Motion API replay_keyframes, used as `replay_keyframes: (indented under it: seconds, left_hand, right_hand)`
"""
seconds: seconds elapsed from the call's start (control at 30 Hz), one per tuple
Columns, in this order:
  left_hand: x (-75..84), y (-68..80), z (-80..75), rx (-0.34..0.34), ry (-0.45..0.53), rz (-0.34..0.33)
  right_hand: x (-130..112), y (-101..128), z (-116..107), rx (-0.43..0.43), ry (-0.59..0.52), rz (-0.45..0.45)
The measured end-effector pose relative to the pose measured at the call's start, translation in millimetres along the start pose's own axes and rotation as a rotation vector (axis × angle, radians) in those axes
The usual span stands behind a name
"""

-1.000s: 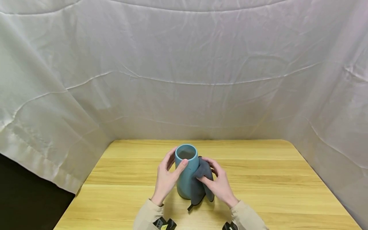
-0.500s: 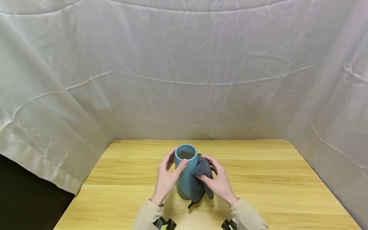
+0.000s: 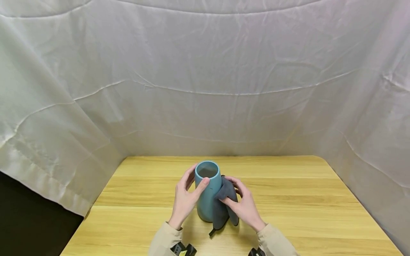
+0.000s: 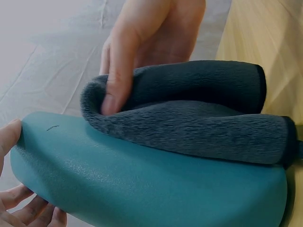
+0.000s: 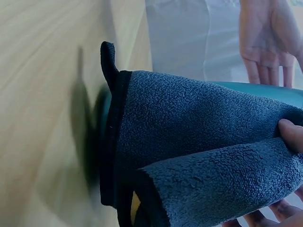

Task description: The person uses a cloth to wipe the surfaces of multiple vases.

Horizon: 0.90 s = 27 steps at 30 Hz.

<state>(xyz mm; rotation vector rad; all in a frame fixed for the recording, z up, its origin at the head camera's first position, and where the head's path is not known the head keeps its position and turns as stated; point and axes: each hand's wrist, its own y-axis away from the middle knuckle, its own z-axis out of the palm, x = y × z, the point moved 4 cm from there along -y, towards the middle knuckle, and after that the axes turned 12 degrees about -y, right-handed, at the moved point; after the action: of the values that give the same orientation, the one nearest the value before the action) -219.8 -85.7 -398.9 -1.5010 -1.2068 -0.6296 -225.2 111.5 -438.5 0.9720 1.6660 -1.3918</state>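
Observation:
A teal vase with an open round top stands upright on the wooden table. Near its rim, my left hand grips it from the left, thumb on the front and fingers behind. My right hand pinches a dark grey towel, folded over the thumb, against the vase's right side. In the left wrist view the towel's fuzzy fold lies along the teal wall. A short dark mark shows on the vase near the left thumb. The towel's black hanging loop points down toward the table.
The light wood table extends around the vase on all sides. Pale fabric hangs behind it and at both sides. A dark area lies beyond the table's left edge. Small black devices sit at the wrists.
My right hand and the towel slid slightly up the vase's side, then back down to about where they were. The left hand and the vase have stayed in place.

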Motion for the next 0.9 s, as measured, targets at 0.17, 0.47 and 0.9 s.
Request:
replay_keyframes:
  seconds: [0.17,0.47,0.9]
  left_hand:
    - [0.1,0.1,-0.2,0.000,0.001,0.000]
    - [0.4,-0.2,0.1,-0.004,0.007,-0.003]
    - [-1.7,-0.4,-0.8,0.001,0.009,-0.009]
  right_hand:
    - [-13,-5,0,-0.002,-0.018,-0.061]
    - [-19,-9,0,-0.001,-0.018,-0.111]
    - [7,2,1,-0.021,0.001,-0.007]
